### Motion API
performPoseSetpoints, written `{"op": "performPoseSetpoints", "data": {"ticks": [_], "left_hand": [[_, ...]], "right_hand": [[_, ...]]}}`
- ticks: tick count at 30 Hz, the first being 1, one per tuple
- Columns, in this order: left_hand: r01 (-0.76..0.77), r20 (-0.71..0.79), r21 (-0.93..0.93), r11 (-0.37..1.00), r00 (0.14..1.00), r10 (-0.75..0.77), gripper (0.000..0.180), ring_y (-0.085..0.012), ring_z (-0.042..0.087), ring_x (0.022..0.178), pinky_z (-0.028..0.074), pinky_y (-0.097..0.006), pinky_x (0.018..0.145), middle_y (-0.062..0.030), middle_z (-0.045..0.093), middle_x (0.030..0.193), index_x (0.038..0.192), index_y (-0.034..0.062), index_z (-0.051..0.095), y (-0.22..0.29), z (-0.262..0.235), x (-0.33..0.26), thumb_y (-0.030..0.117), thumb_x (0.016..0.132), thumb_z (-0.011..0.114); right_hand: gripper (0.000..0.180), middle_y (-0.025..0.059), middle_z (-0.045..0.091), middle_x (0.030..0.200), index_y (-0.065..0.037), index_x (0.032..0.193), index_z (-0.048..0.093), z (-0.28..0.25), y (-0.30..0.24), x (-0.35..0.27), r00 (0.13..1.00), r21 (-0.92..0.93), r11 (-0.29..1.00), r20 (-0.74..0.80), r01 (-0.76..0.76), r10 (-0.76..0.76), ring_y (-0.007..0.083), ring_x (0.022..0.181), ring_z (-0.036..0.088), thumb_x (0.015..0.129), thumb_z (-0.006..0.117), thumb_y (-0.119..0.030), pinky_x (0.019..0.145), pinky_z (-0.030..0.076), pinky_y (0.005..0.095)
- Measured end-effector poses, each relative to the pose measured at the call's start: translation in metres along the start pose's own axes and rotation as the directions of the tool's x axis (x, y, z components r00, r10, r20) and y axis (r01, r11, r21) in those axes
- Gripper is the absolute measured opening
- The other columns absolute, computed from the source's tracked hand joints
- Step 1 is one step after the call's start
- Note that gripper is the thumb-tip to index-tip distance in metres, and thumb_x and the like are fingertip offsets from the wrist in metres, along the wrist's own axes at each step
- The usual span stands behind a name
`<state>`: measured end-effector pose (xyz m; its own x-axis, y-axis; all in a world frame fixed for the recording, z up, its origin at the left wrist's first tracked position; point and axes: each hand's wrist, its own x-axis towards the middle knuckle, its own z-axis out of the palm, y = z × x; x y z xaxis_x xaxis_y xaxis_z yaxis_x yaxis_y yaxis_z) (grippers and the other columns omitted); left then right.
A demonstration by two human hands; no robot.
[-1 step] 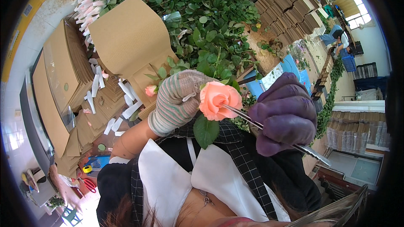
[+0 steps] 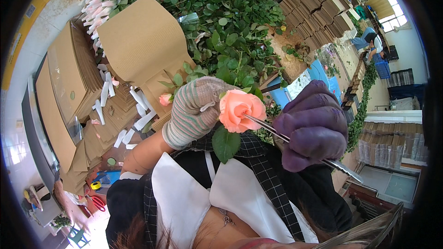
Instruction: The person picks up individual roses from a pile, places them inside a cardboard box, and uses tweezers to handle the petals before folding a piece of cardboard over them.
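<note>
A peach-pink rose [image 2: 243,106] faces me in the middle, petals partly open, a green leaf [image 2: 226,146] hanging below it. My left hand [image 2: 198,106], in a striped knit glove, is closed just behind and beside the bloom, holding it from below; the fingers hide the stem. In a purple rubber glove, my right hand [image 2: 314,127] is wrapped round a pair of metal tweezers [image 2: 342,168]. Their tips reach into the centre of the rose, and the other end sticks out below the fist. A second peach rose [image 2: 165,99] lies left of my left hand.
Leafy rose stems [image 2: 226,32] heap up ahead. Corrugated cardboard [image 2: 140,39] and stacked sheets [image 2: 69,87] lie left, with white foam sleeves [image 2: 144,120] scattered about. Red scissors [image 2: 98,203] sit at lower left. Another person [image 2: 374,46] bends over at far right, near cardboard stacks [image 2: 314,9].
</note>
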<state>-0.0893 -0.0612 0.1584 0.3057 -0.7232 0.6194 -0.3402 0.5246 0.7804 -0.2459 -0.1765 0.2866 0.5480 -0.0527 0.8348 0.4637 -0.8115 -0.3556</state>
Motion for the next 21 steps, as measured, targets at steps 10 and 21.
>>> {"op": "performPoseSetpoints", "data": {"ticks": [10,21], "left_hand": [[0.003,-0.009,-0.049,0.999,1.0,-0.003,0.019,-0.0266,0.065,0.085,0.051,-0.035,0.078,-0.0097,0.069,0.094,0.097,0.0017,0.067,-0.0009,0.0012,0.0009,0.004,0.079,0.062],[-0.001,0.008,-0.01,1.0,1.0,0.001,0.019,-0.0267,0.064,0.085,0.051,-0.035,0.078,-0.0092,0.069,0.093,0.097,0.0022,0.067,0.0006,0.0015,0.0017,0.008,0.08,0.063]], "right_hand": [[0.04,0.006,0.061,0.078,-0.01,0.074,0.053,0.0013,0.0048,-0.0042,0.989,-0.027,0.99,-0.043,0.137,-0.138,0.0167,0.052,0.054,0.084,0.068,-0.045,0.048,0.041,0.031],[0.028,0.0012,0.067,0.081,-0.013,0.074,0.068,-0.0013,-0.0043,-0.0021,0.998,-0.012,1.0,-0.06,-0.017,0.016,0.0149,0.056,0.06,0.052,0.085,-0.015,0.052,0.043,0.0281]]}}
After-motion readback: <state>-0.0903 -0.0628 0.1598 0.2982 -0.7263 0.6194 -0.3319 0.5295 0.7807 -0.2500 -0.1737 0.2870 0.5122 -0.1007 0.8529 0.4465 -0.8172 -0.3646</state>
